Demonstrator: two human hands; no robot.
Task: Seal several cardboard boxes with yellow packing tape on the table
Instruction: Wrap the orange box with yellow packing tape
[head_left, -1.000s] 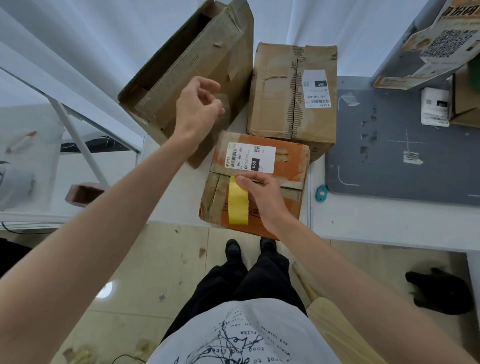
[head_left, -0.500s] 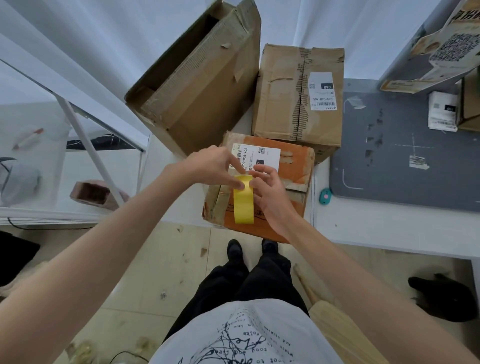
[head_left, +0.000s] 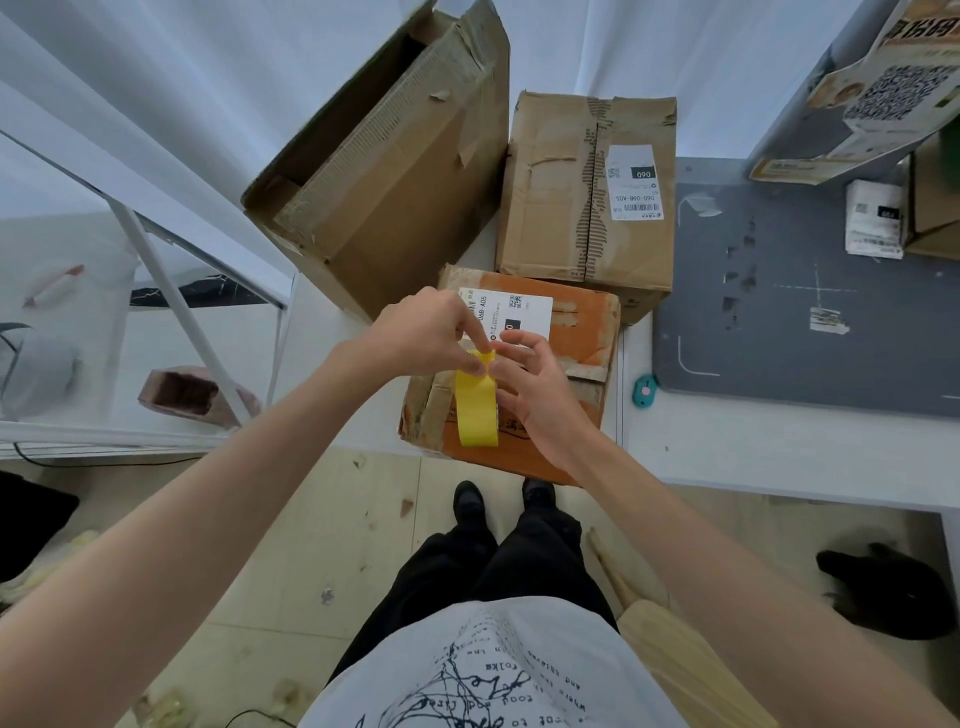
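An orange-brown cardboard box (head_left: 582, 332) with a white shipping label lies at the near edge of the white table (head_left: 779, 457). A strip of yellow tape (head_left: 475, 410) runs down its top towards me. My left hand (head_left: 426, 332) pinches the strip's far end between thumb and forefinger, and that end curls up off the box. My right hand (head_left: 535, 389) rests beside the strip with fingers spread on the box top. Behind stand a closed tan box (head_left: 587, 197) with a label and a large open box (head_left: 384, 166) tipped on its side.
A grey mat (head_left: 810, 312) covers the table to the right, with a small teal object (head_left: 644, 389) at its near corner. More boxes and a printed carton (head_left: 893, 88) crowd the far right. A black shape (head_left: 883, 592) lies on the floor. White frame legs (head_left: 171, 312) stand left.
My left hand came down from in front of the large open box to the yellow strip's far end and pinched it. My right hand shifted from pressing that end to resting beside the strip.
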